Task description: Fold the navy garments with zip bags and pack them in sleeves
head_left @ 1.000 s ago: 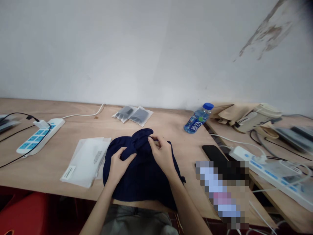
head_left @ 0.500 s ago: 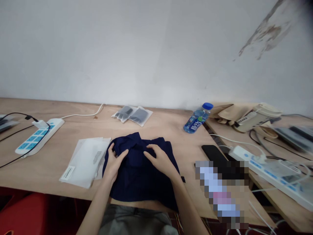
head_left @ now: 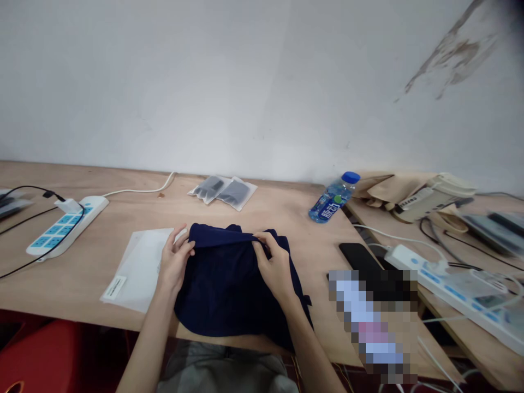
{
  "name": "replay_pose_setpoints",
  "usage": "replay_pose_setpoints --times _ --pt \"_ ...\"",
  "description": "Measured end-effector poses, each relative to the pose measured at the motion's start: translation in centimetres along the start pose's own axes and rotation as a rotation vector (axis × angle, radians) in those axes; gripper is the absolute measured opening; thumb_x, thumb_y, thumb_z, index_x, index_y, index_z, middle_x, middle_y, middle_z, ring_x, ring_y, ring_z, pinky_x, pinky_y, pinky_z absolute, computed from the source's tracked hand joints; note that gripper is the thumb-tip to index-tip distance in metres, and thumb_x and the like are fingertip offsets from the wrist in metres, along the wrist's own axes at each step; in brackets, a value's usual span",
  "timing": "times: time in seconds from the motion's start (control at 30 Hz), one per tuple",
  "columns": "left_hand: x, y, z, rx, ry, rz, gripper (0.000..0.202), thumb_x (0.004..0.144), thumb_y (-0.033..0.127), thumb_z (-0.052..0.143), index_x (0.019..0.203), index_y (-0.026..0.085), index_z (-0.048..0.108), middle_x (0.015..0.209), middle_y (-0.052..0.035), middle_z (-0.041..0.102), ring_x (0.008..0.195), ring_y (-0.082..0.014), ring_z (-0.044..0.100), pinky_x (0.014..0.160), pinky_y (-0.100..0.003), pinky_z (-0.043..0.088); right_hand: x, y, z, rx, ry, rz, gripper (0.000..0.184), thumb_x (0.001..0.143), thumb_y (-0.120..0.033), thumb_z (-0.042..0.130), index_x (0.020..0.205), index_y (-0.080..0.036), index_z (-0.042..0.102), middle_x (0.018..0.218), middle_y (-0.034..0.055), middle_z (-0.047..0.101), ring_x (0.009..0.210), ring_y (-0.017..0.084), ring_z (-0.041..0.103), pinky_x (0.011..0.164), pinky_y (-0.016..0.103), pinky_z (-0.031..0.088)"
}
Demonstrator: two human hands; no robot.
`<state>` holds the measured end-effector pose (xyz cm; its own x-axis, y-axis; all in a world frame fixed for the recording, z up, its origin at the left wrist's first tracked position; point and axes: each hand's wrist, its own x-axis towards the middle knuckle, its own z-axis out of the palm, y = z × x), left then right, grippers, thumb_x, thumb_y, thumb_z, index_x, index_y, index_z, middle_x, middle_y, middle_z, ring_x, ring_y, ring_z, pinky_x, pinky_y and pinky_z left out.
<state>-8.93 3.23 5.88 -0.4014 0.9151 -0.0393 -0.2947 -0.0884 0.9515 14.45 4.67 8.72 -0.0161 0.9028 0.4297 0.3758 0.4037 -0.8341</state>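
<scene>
A dark navy cloth garment (head_left: 229,295) lies on the table in front of me, its far edge folded into a band; its exact kind cannot be made out. At the band's left end, my left hand (head_left: 175,259) pinches the fabric between thumb and finger, the other fingers raised. My right hand (head_left: 272,262) pinches the same band at its right part, fingertips closed on the cloth. Just left of the garment, partly behind my left forearm, is a translucent white plastic bag (head_left: 137,267) with a small label.
Two small frosted pouches (head_left: 235,194) lie near the wall. A blue-capped bottle (head_left: 333,197) leans at the back right. A power strip (head_left: 67,226) is on the left; another (head_left: 454,297) is on the right table. A black phone-like slab (head_left: 362,262) lies right of the garment.
Both hands have closed on the cloth. My left hand moved left and my right slightly right, and the rumpled far edge is now stretched into a straight band between them.
</scene>
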Motion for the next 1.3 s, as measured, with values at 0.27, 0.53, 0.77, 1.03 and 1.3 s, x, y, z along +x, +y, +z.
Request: replay_pose_setpoints --times 0.27,0.53,0.77,1.03,1.3 --pt "-2.5 -1.2 1.2 0.36 0.182 0.106 0.051 0.078 0.043 0.072 0.122 0.025 0.054 0.136 -0.011 0.052 0.123 -0.0237 0.054 0.092 -0.035 0.052 -1.1 -2.3 0.5 -0.019 0.009 0.033 0.017 0.091 -0.032 0.055 0.093 -0.022 0.068 0.088 0.0029 0.073 0.083 0.02 0.07 0.078 0.03 0.053" --pt "-5.5 0.0 1.8 0.337 -0.156 -0.218 0.042 0.087 0.059 0.053 0.101 0.023 0.069 0.104 -0.0081 0.071 0.1 -0.0235 0.066 0.075 -0.03 0.054 -4.6 -5.6 3.8 0.232 -0.342 0.002 0.043 0.094 -0.025 0.05 0.136 -0.027 0.052 0.131 0.0071 0.063 0.114 0.022 0.064 0.095 0.039 0.054" --pt "-2.6 1.3 -0.4 0.106 -0.006 -0.249 0.038 0.074 0.045 0.074 0.096 0.014 0.072 0.09 -0.0091 0.075 0.083 -0.0223 0.07 0.073 -0.031 0.056 -5.2 -4.8 2.3 0.09 -0.425 -0.109 0.049 0.09 -0.019 0.052 0.138 -0.029 0.047 0.145 0.0083 0.049 0.13 0.022 0.051 0.105 0.043 0.048" --pt "-1.3 1.2 -5.8 0.155 0.205 -0.095 0.062 0.071 0.038 0.078 0.128 0.022 0.058 0.072 0.0007 0.07 0.058 -0.01 0.063 0.055 -0.018 0.05 -6.6 1.3 -1.2 -0.445 -0.505 -0.083 0.057 0.083 -0.025 0.064 0.138 -0.024 0.049 0.156 0.0155 0.033 0.141 0.034 0.034 0.111 0.057 0.035" --pt "-1.4 0.5 -5.5 0.062 0.232 -0.028 0.053 0.079 0.038 0.072 0.128 0.026 0.056 0.117 -0.0078 0.069 0.097 -0.0169 0.069 0.078 -0.025 0.055 -7.0 2.1 -2.1 -0.409 -0.398 -0.088 0.025 0.087 -0.017 0.056 0.107 -0.027 0.068 0.125 0.0081 0.064 0.113 0.027 0.063 0.094 0.048 0.052"
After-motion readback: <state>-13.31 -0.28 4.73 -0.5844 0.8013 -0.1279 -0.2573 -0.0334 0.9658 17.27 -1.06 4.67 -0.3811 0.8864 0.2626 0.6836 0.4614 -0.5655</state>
